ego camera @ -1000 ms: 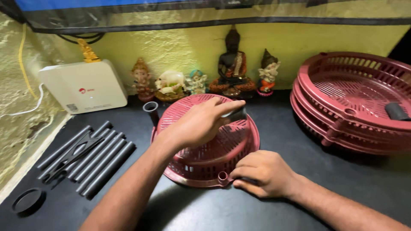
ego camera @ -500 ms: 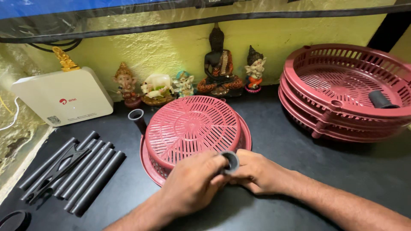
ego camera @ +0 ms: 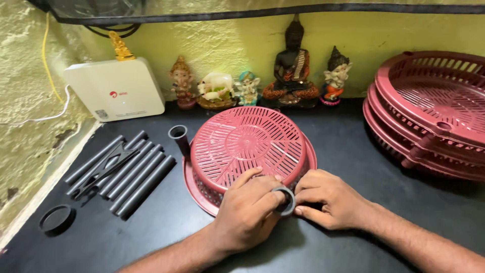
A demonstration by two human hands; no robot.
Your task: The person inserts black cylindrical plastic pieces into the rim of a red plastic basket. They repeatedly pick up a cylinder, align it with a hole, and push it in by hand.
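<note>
Both hands [ego camera: 283,207] on grey tube [ego camera: 287,199]

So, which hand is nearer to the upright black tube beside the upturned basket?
Left. The left hand lies below and right of the tube; the right hand sits farther right, beyond the basket.

Probably a home: small idols [ego camera: 290,65] and a white router [ego camera: 116,89] along a yellow wall [ego camera: 212,45]

Two bare forearms, no sleeves, no jewellery
</note>
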